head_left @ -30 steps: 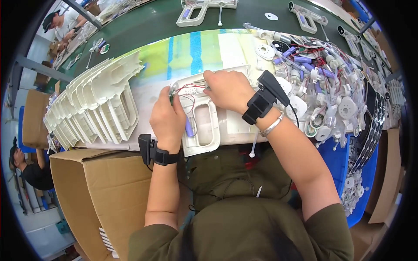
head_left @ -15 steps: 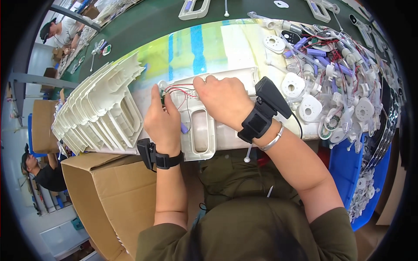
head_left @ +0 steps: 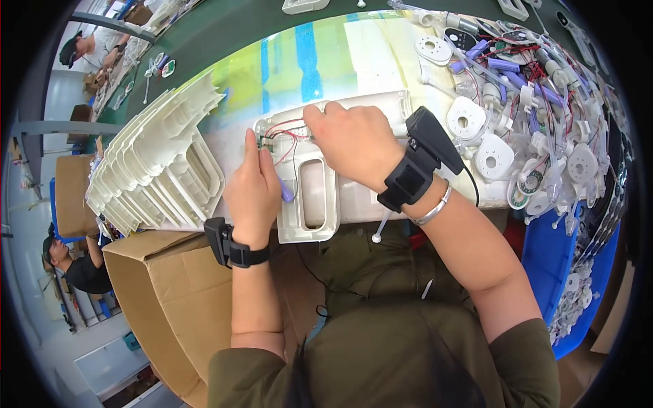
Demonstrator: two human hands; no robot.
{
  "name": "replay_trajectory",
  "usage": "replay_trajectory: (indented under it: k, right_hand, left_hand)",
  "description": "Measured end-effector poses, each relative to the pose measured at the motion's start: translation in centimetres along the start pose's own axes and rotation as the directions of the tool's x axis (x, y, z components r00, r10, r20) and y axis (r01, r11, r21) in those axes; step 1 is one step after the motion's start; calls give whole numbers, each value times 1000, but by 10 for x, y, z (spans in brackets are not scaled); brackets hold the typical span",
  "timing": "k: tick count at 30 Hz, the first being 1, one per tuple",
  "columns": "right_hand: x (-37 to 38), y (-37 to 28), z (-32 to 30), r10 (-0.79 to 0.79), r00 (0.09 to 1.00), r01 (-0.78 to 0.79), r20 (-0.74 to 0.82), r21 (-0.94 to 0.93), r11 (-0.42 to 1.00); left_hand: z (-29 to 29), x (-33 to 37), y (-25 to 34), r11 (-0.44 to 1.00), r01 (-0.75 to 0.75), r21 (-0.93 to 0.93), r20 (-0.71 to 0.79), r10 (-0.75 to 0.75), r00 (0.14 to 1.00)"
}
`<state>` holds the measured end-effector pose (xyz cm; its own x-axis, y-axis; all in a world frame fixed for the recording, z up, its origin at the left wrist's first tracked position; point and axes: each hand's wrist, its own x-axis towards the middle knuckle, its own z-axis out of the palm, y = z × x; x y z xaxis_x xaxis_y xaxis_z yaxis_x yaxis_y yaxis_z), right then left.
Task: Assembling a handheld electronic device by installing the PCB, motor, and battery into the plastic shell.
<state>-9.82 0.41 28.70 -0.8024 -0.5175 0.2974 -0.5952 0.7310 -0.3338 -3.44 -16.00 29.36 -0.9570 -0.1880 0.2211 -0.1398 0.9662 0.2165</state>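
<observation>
A white plastic housing half (head_left: 328,197) with a long oval opening lies on the work surface before me. At its upper left sits a small green circuit board (head_left: 266,142), from which thin red and black wires (head_left: 294,134) loop to the right. My left hand (head_left: 252,194) grips the housing's left edge, index finger and thumb beside the board. Below them a purple cylindrical battery (head_left: 286,192) shows in part. Over the housing's upper part, my right hand (head_left: 355,141) has its fingers curled down at the wire ends; what they pinch is hidden.
Nested white housing shells (head_left: 153,160) stand at left above an open cardboard box (head_left: 183,299). Wired parts, purple batteries and white discs (head_left: 495,156) pile up at right, above a blue bin (head_left: 544,265). A green conveyor belt (head_left: 224,44) runs behind; two people are farther left.
My left hand has moved slightly left and down, its finger and thumb now closer together. The circuit board now lies lower in the housing. The right hand stays curled over the wires.
</observation>
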Motion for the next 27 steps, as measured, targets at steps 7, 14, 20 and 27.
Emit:
replay_trajectory:
  k: [7,14,20,27]
  right_hand:
    - [-1,2,2,2,998,2,-59,60,998]
    - [2,7,-1,-69,997,72,-35,106,992]
    - [1,5,0,-13,999,19,-46,134,991]
    - [-4,3,1,15,994,-7,-111,80,997]
  left_hand:
    - [4,4,-11,976,-22,-215,8,25,1000]
    - [-3,13,-14,960,19,-279,81,4,997]
    - [-2,18,-17,744,159,-649,142,-87,986]
    - [6,-19,2,964,52,-262,-83,-77,994]
